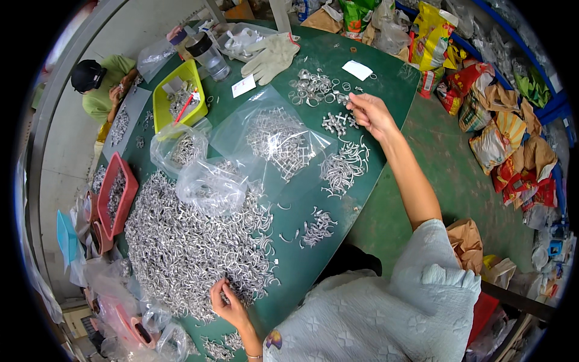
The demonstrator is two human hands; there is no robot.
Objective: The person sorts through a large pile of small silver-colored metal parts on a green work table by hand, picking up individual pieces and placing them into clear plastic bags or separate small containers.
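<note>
At the far left, a co-worker (108,90) in a green top and black cap bends over the table (301,265). Nearer, a red tray (123,211) of small metal parts stands beside the large heap of silvery curved pieces (187,253), which spreads over the table's left part. Behind the heap is a yellow-green tray (158,105). The left hand (227,309) is at the heap's near edge, thumb and forefinger close together; whether they pinch a piece I cannot tell. Further right lie a pale glove (269,58), a flat clear bag (226,130) of metal pieces and a smaller curved-piece pile (344,168). Beyond that pile, the right hand (373,114) reaches beside the ring-shaped pieces (310,87), fingertips drawn together; I cannot tell what, if anything, they grip. Colourful sacks (503,145) line the far right.
</note>
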